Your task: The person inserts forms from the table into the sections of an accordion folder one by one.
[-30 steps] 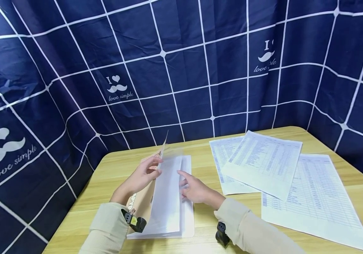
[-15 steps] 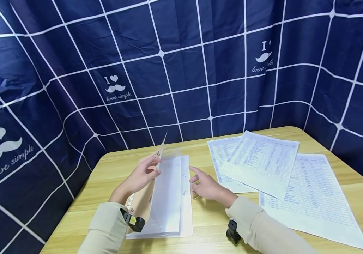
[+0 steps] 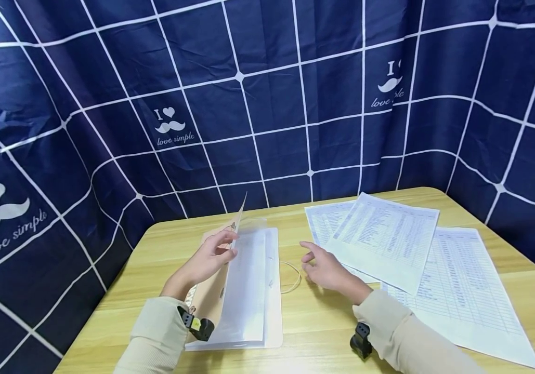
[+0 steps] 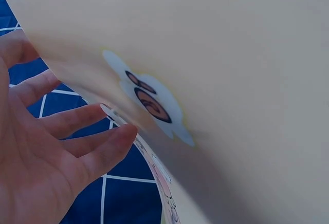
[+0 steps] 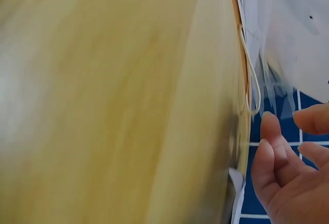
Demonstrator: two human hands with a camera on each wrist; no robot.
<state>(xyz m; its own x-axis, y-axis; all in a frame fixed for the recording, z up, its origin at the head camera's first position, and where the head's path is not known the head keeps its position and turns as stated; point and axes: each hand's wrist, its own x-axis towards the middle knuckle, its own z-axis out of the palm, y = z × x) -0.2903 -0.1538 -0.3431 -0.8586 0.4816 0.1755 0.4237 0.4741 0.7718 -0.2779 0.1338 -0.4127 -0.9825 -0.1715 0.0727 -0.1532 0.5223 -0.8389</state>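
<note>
A tan folder point(image 3: 274, 306) with cartoon prints lies part-open on the table, clear sleeves and white sheets point(image 3: 244, 296) inside. My left hand point(image 3: 208, 258) holds up its cover point(image 3: 210, 298) at the free edge. In the left wrist view, some fingertips pass behind the cover point(image 4: 231, 80) and the thumb lies close to its edge. To the right of the folder, my right hand point(image 3: 325, 267) hovers with loosely bent fingers and nothing in them. Between that hand and the folder, a thin pale elastic cord point(image 3: 299, 280) loops out from the folder's right edge.
Several printed table sheets point(image 3: 389, 239) lie overlapping at the right of the wooden table point(image 3: 314, 332), the largest sheet point(image 3: 468, 296) nearest the front. A navy curtain point(image 3: 276, 104) with white grid lines hangs behind and along both sides.
My right hand has moved right, away from the sheets inside the folder, uncovering the elastic cord loop. The left hand stays at the raised cover.
</note>
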